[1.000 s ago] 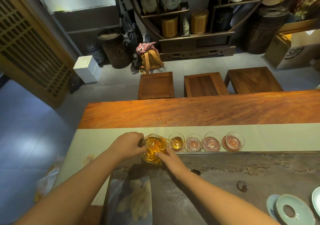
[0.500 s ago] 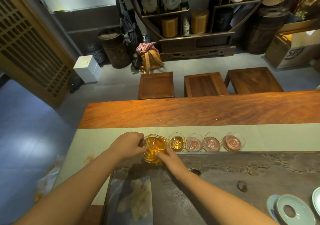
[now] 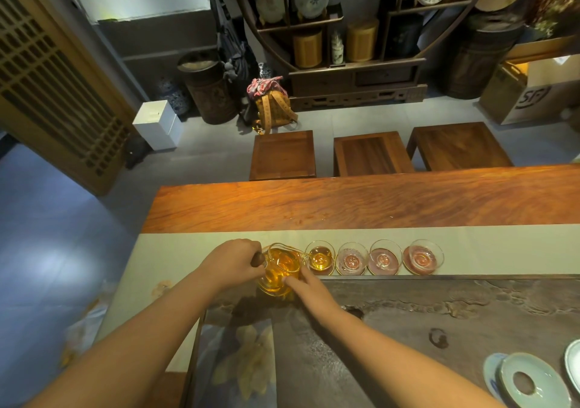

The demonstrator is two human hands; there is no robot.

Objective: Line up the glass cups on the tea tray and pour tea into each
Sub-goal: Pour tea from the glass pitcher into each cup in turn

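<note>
Pitcher: a glass pitcher (image 3: 281,269) of amber tea, well filled, tipped toward the row; its spout is at the rim of the first cup (image 3: 320,257); thin glass, likely fragile, slick if wet, and probably hot where the tea stands.
Hold: the left hand (image 3: 233,263) curls round the dark handle at the pitcher's left; the handle looks the safest place to grip; the right hand (image 3: 309,288) lays straight fingers against the pitcher's near side, steadying it, not gripping.
Cups: four small glass cups in a line just beyond the tray's far edge, on the runner (image 3: 188,250); the first holds amber tea; the other three (image 3: 384,258) look empty; light, easily knocked, close together, so the pour wants a slow tilt.
Surface: a dark stone tray (image 3: 439,307) with a rough face, set on a wooden table (image 3: 345,203); pale dishes (image 3: 530,382) sit at its near right.
Room: three stools (image 3: 372,155) beyond the table; a shelf (image 3: 345,31) of plates and jars at the back wall.
</note>
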